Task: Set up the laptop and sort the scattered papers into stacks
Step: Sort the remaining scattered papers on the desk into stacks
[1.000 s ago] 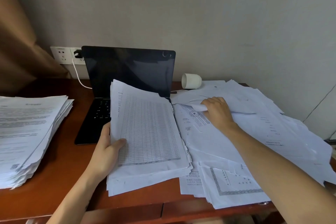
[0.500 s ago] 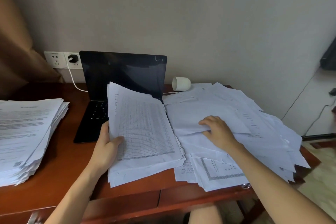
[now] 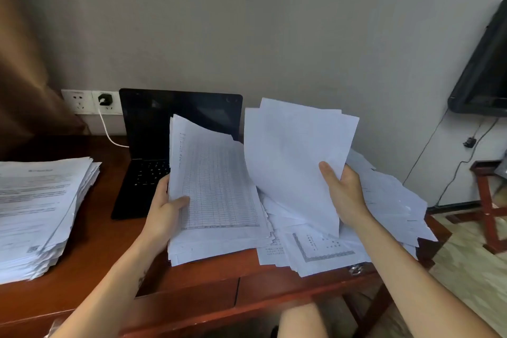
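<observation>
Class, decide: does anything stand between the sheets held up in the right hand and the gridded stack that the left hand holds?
Nothing visible does. The right hand holds the sheets up just right of the gridded stack. The stack's top is bare except for the left hand thumb at its left edge.

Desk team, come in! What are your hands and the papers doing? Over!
Left hand grips grid-sheet stack. Right hand holds blank sheets raised above loose pile. Stack hides laptop right side.
</observation>
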